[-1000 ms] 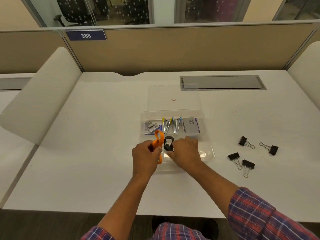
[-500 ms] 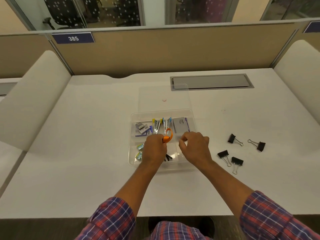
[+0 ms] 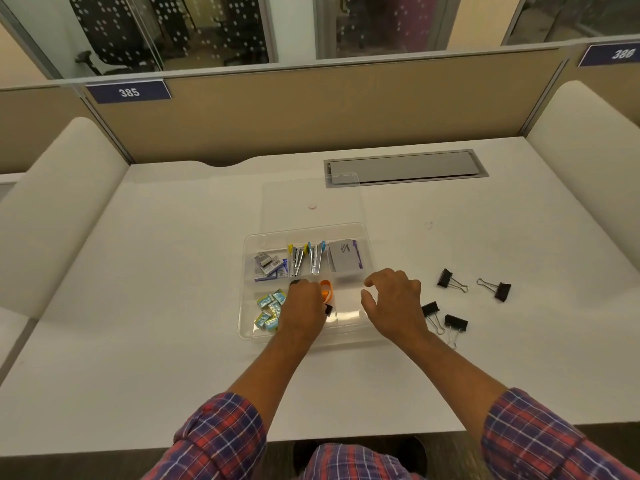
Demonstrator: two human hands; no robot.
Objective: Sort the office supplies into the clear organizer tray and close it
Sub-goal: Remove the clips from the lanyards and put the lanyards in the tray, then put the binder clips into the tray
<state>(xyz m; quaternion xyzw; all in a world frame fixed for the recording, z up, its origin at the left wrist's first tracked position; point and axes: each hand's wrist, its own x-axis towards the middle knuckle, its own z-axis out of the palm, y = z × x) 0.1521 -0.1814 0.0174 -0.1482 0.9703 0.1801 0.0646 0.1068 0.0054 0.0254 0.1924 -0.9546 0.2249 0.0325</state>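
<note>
Left hand in tray on scissors, right hand hovering empty.

Left hand [image 3: 304,311] is closing its grip on the orange-handled scissors [image 3: 326,292] in the middle front compartment of the clear plastic organizer tray [image 3: 365,237]; right hand [image 3: 393,301] is hovering just right of it, fingers spread, gripping nothing. Staplers [image 3: 306,259], a grey card box [image 3: 344,259] and blue-green packets [image 3: 270,308] are sitting in other compartments. Four black binder clips [image 3: 450,280] are lying on the white table [image 3: 138,271], right of the tray; clear lid [image 3: 311,199] is lying behind.
</note>
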